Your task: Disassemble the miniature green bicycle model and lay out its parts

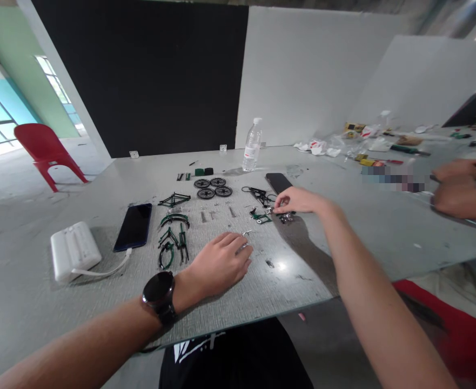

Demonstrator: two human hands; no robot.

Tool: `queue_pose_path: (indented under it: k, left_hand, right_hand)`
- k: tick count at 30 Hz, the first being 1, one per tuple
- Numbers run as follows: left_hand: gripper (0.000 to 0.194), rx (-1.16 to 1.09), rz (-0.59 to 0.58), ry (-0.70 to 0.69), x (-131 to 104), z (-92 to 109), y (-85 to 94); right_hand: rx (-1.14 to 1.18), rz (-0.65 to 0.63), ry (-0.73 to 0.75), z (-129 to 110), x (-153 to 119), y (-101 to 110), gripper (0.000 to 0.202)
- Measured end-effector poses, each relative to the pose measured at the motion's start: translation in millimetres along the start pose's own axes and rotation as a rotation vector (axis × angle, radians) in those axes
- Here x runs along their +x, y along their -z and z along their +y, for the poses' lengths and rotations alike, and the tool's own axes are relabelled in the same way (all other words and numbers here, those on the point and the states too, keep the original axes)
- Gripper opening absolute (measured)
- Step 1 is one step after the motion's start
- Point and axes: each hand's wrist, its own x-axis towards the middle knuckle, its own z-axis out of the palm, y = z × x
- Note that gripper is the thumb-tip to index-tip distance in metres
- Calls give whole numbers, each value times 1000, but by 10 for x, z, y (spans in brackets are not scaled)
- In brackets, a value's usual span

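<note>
My left hand (221, 262), with a dark watch (158, 292) on its wrist, rests on the table with its fingers curled round a small silver metal part (246, 233) that pokes out past them. Farther right, my right hand (296, 200) pinches thumb and fingers together over small silver pieces; what sits between the tips is too small to name. Close to it lie a green and black part (260, 217) and a cluster of silver bits (286, 218). Several black spoked toy wheels (223, 191), a black miniature bicycle frame (174, 199) and green curved pieces (174, 219) lie left of it.
A phone (134, 227) is cabled to a white power bank (74, 251) at left. Another phone (279, 182) lies beyond my right hand, near a water bottle (253, 146). Wrappers (319, 148) and tools lie at back right, where another person's arms (467, 186) rest.
</note>
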Motion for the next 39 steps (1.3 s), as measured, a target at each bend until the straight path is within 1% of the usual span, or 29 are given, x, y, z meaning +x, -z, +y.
queue_pose_path:
  k: [5,8,11,13,15,17,20,22,25,29,31,33,34,36,39]
  left_hand:
    - [20,22,-16,-1,5,10,26]
    - [20,64,8,44,-10,23,56]
    - [18,92,34,97,-43,39,101]
    - [17,105,38,99,-63,52,129]
    - [18,120,38,81,-78,64,144]
    - [20,131,45,49,-86,76,142]
    - [21,129,60,-49,-93,88,113]
    - [20,125,69,-124,-97,92,92]
    - [19,124,63,-180,-100,92,74]
    - [20,120,49,-185,-102,90,70]
    - [20,116,46,-182,-103,91,67]
    - [20,105,41,-177,-103,92,64]
    - [20,99,36,-173,-104,93,62]
    - [20,86,22,-163,-104,94,61]
    - [20,72,8,-157,-103,96,64]
  right_hand:
    - [-46,60,-36,-41,1,-23,27]
    - [-47,102,-66,-112,-49,10,28]
    - [-58,244,-55,-239,-112,45,34]
    - [-54,353,3,-358,-143,45,40]
    - [-22,406,69,-496,-162,22,43]
    - [14,409,116,-631,-170,-18,46]
    - [43,406,168,-775,-175,-83,48]
    - [63,411,170,-812,-176,-112,47]
    - [96,396,134,-799,-174,-127,47]
    - [87,387,132,-730,-147,-119,49]
    - [83,351,107,-684,-120,-120,57]
    - [144,315,83,-629,-88,-129,67]
    - [182,316,77,-597,-72,-135,70]
    - [213,342,72,-529,-42,-150,63]
    - [122,344,21,-426,-15,-157,39]
